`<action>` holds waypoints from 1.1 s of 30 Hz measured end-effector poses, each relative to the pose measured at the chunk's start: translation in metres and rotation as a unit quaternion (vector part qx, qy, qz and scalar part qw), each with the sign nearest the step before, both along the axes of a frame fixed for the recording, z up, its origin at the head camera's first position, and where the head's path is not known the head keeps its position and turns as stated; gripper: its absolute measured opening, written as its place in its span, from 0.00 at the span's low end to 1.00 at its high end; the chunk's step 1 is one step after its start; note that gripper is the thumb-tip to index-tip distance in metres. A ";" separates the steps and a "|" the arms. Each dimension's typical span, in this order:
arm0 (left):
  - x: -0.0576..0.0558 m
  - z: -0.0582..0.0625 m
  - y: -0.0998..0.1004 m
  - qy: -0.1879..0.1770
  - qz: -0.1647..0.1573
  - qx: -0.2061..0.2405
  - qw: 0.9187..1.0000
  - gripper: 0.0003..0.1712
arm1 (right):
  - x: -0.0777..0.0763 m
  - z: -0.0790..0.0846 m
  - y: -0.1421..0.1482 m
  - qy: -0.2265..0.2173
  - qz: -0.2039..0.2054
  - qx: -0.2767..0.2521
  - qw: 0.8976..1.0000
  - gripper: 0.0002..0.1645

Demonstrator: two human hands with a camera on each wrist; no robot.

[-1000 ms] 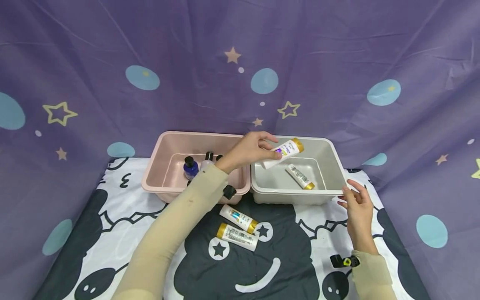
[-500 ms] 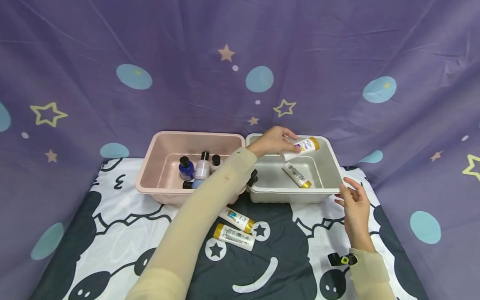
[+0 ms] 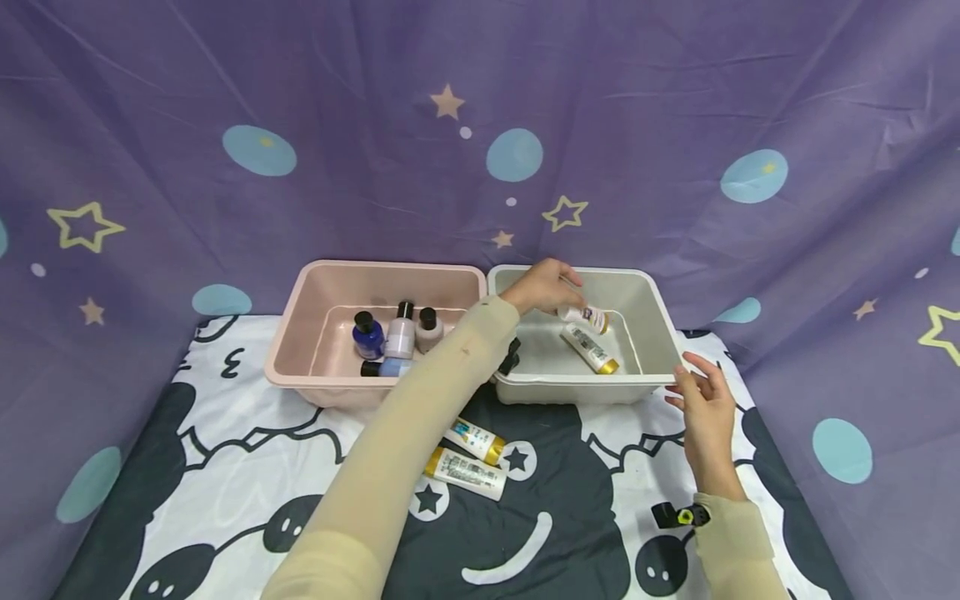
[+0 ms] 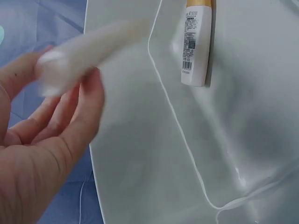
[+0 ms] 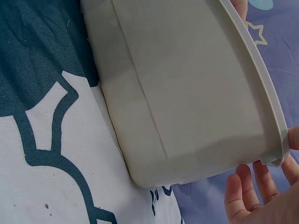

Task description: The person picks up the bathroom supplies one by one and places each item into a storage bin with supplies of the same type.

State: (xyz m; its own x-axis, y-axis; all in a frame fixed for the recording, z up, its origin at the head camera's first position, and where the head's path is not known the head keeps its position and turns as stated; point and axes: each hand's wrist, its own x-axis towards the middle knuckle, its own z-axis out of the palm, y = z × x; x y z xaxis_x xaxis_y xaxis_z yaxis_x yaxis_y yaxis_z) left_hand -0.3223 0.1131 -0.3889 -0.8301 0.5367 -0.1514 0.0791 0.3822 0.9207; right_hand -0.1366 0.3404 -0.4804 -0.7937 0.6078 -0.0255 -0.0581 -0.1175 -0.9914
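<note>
A grey bin (image 3: 577, 389) stands beside a pink bin (image 3: 375, 280), its near right corner pinched by the right hand (image 3: 708, 417). Within its opening, the left hand (image 3: 543, 287) surrounds a gold-capped white tube (image 3: 590, 317); grasped or released, one cannot tell. The tube's long axis runs crosswise, cap rightward and slightly nearward.

Below the left hand (image 3: 543, 286): glossy plastic bin (image 4: 233, 140), smooth plastic tube (image 4: 196, 49), shiny cap (image 3: 608, 367); behind the grip, creased matt cloth (image 3: 637, 167)
</note>
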 end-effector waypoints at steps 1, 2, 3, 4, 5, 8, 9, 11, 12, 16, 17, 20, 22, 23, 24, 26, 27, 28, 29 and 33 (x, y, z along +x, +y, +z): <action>0.000 -0.001 0.000 -0.009 0.007 0.013 1.000 0.20 | 0.000 0.000 0.000 -0.001 -0.001 0.001 1.000 0.20; 0.001 0.000 0.000 -0.017 0.013 0.026 0.999 0.19 | -0.001 0.000 -0.001 -0.001 -0.001 0.001 1.000 0.20; 0.001 0.000 -0.001 -0.023 0.016 0.038 0.999 0.18 | -0.001 0.000 -0.001 -0.002 -0.001 0.000 1.000 0.20; 0.002 0.002 -0.003 -0.028 0.017 0.045 0.998 0.18 | -0.001 0.000 -0.002 -0.004 -0.001 0.001 1.000 0.20; 0.004 0.004 -0.005 -0.029 0.018 0.055 0.998 0.17 | -0.001 0.000 -0.002 -0.004 -0.001 0.001 1.000 0.20; 0.007 0.015 -0.013 -0.013 0.011 0.063 0.998 0.16 | -0.002 0.000 -0.003 -0.004 0.000 0.002 1.000 0.20; 0.009 0.019 -0.017 -0.006 0.008 0.062 0.998 0.15 | -0.002 0.000 -0.003 -0.004 0.000 0.003 1.000 0.20; 0.014 0.029 -0.024 0.005 0.004 0.072 0.997 0.14 | -0.001 0.001 -0.003 -0.003 0.002 0.003 1.000 0.20; 0.017 0.034 -0.028 0.007 0.000 0.074 0.997 0.14 | -0.001 0.001 -0.003 -0.002 0.003 0.002 1.000 0.20; 0.038 0.050 -0.047 0.035 -0.019 0.080 0.996 0.15 | 0.000 0.000 -0.002 -0.006 0.003 0.001 1.000 0.21; 0.044 0.053 -0.052 0.048 -0.025 0.081 0.995 0.16 | 0.000 0.000 -0.002 -0.007 0.003 0.002 1.000 0.21; 0.063 0.057 -0.070 0.102 -0.043 0.078 0.991 0.17 | 0.000 -0.001 -0.002 -0.016 -0.002 0.003 1.000 0.21; 0.076 0.057 -0.082 0.130 -0.047 0.074 0.988 0.18 | 0.000 -0.001 -0.002 -0.021 -0.004 0.002 1.000 0.21; 0.083 0.056 -0.089 0.140 -0.048 0.071 0.986 0.18 | 0.000 -0.001 -0.002 -0.024 -0.005 0.003 1.000 0.21; 0.090 0.055 -0.096 0.148 -0.048 0.068 0.986 0.19 | 0.000 -0.002 -0.002 -0.026 -0.007 0.003 1.000 0.21; 0.104 0.051 -0.108 0.152 -0.043 0.063 0.985 0.19 | 0.000 -0.002 -0.003 -0.030 -0.010 0.004 0.999 0.21; 0.110 0.049 -0.114 0.152 -0.041 0.061 0.986 0.19 | 0.000 -0.002 -0.003 -0.031 -0.011 0.004 0.999 0.21; 0.116 0.046 -0.120 0.149 -0.039 0.062 0.986 0.19 | 0.000 -0.002 -0.003 -0.032 -0.010 0.004 0.999 0.21; 0.122 0.043 -0.126 0.149 -0.039 0.066 0.986 0.19 | 0.000 -0.002 -0.003 -0.031 -0.009 0.005 0.999 0.21; 0.141 0.025 -0.145 0.141 -0.033 0.082 0.986 0.17 | 0.000 -0.001 -0.004 -0.026 -0.006 0.006 1.000 0.23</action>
State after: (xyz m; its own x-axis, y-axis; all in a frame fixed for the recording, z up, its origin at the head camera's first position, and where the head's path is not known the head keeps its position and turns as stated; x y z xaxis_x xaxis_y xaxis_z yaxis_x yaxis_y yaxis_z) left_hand -0.1815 -0.0315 -0.3635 -0.7886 0.5898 0.1739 0.3615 0.2159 0.9070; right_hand -0.1363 0.3367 -0.4818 -0.7839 0.6181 -0.0592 -0.0076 -0.1050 -0.9944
